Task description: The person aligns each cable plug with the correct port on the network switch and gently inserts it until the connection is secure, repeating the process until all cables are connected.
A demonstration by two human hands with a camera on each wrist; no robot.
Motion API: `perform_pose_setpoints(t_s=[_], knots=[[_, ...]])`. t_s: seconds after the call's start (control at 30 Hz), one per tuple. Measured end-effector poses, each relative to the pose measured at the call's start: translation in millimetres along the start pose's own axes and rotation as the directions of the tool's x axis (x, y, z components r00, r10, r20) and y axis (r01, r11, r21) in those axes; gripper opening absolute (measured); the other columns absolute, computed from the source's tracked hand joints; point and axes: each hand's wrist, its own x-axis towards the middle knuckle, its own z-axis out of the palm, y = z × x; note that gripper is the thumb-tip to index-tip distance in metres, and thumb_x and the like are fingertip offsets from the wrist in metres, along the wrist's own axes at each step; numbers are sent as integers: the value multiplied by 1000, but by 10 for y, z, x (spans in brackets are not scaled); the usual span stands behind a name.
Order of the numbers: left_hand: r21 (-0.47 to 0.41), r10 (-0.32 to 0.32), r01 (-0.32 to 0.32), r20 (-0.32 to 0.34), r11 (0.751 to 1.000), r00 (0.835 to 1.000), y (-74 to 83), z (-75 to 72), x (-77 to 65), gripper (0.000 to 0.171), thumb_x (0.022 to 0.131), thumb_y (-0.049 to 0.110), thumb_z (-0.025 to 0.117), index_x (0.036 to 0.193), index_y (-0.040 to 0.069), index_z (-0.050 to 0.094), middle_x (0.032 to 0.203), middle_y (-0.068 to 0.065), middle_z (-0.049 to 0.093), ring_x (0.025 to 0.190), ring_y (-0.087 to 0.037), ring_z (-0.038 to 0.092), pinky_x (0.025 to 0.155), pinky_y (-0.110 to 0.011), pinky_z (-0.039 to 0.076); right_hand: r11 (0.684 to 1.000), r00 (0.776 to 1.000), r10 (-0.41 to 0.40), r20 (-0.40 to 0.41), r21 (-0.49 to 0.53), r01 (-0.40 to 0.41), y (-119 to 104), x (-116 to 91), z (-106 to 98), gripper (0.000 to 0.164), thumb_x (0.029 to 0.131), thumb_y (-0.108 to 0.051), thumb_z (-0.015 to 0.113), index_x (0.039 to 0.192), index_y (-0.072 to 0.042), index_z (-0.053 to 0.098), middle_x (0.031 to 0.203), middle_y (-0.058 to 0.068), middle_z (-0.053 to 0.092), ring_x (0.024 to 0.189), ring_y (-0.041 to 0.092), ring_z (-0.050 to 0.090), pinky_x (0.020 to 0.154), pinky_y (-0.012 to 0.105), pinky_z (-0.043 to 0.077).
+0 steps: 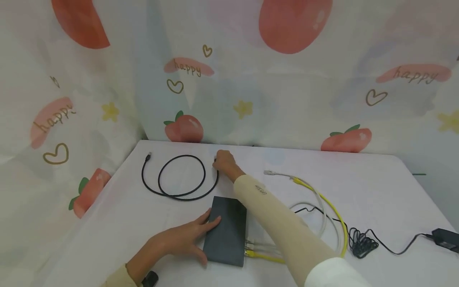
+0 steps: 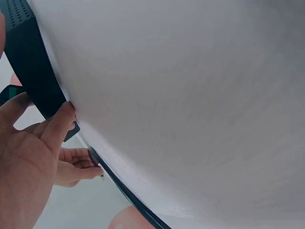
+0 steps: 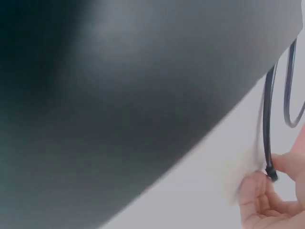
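A flat dark network box (image 1: 226,231) lies on the table, with yellow and white network cables plugged into its right side. My left hand (image 1: 179,240) rests against its left side, the fingers spread and one reaching onto the top. In the left wrist view, vent holes show on the box (image 2: 33,62) beside the fingers. Farther back, my right hand (image 1: 225,162) pinches one end of a looped black cable (image 1: 186,199) just by its plug. The right wrist view shows thumb and fingers about that cable end (image 3: 270,162). The cable's other plug (image 1: 148,156) lies at the back left.
Right of the box, a yellow network cable (image 1: 337,213) and a white network cable (image 1: 321,197) curve across the white table (image 1: 373,187). A bundled black cord (image 1: 362,243) leads to a power adapter (image 1: 446,240) at the right edge. A printed curtain (image 1: 229,87) hangs behind.
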Motion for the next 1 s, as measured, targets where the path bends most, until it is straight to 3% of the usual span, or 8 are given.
perform_pose_setpoints(t_s=[0.2, 0.3, 0.4, 0.53, 0.67, 0.77, 0.87, 1.0], knots=[[5, -22, 22, 2, 1000, 1000, 11, -9, -7, 104, 69, 50, 76, 152, 24, 19, 156, -13, 0, 139, -28, 16, 105, -43, 30, 984, 983, -21, -184, 168, 53, 122, -45, -130, 38, 85, -2, 58, 55, -10, 35, 52, -2, 34, 48, 10, 33, 44, 21, 30], [14, -23, 23, 1, 1000, 1000, 5, -5, 2, 105, 68, 52, 76, 152, 25, 18, 156, -14, 0, 139, -29, 16, 105, -44, 30, 973, 975, -1, -224, 225, 53, 166, -58, -239, 43, 86, -5, 59, 48, -8, 37, 50, -1, 34, 46, 10, 32, 44, 20, 30], [24, -19, 19, -5, 1000, 1000, 13, -16, 6, 106, 68, 51, 76, 152, 24, 18, 156, -15, -1, 139, -29, 16, 106, -45, 29, 953, 970, 50, -238, 301, 24, 199, -73, -347, 33, 87, -10, 62, 55, -2, 62, 53, 3, 52, 46, 9, 43, 48, 20, 37], [30, -8, 9, -15, 1000, 1000, 8, -19, 7, 106, 68, 50, 77, 152, 21, 18, 155, -15, -1, 139, -29, 16, 106, -44, 28, 873, 961, 126, -246, 488, 10, 243, -120, -479, 19, 88, -13, 63, 94, 2, 72, 90, 11, 69, 66, 18, 65, 62, 25, 50], [29, -1, 2, -19, 1000, 1000, 1, 6, 1, 107, 68, 49, 77, 152, 20, 18, 155, -16, 0, 139, -29, 17, 106, -44, 29, 748, 943, 208, -261, 663, 19, 305, -184, -592, 21, 88, -14, 65, 100, 4, 66, 103, 15, 65, 80, 26, 68, 72, 31, 53], [32, -2, 3, -22, 999, 1000, 7, 17, 6, 107, 67, 49, 77, 152, 20, 18, 155, -16, 0, 139, -30, 16, 106, -44, 29, 683, 927, 258, -273, 730, 25, 366, -236, -684, 22, 88, -15, 66, 101, 2, 63, 102, 15, 64, 83, 27, 68, 75, 31, 53], [40, -4, 5, -24, 999, 1000, 23, 17, 8, 108, 67, 49, 77, 152, 19, 18, 155, -17, -1, 139, -30, 16, 106, -45, 28, 658, 917, 280, -284, 752, 33, 441, -295, -774, 23, 89, -16, 65, 104, 1, 62, 103, 14, 62, 85, 26, 67, 76, 32, 52], [37, -15, 16, -24, 999, 1000, 50, 2, -4, 108, 66, 49, 78, 152, 18, 18, 155, -18, -1, 139, -32, 16, 105, -46, 29, 655, 908, 273, -317, 752, 66, 552, -384, -880, 24, 90, -15, 64, 105, 3, 61, 103, 14, 61, 87, 28, 66, 77, 32, 52]])
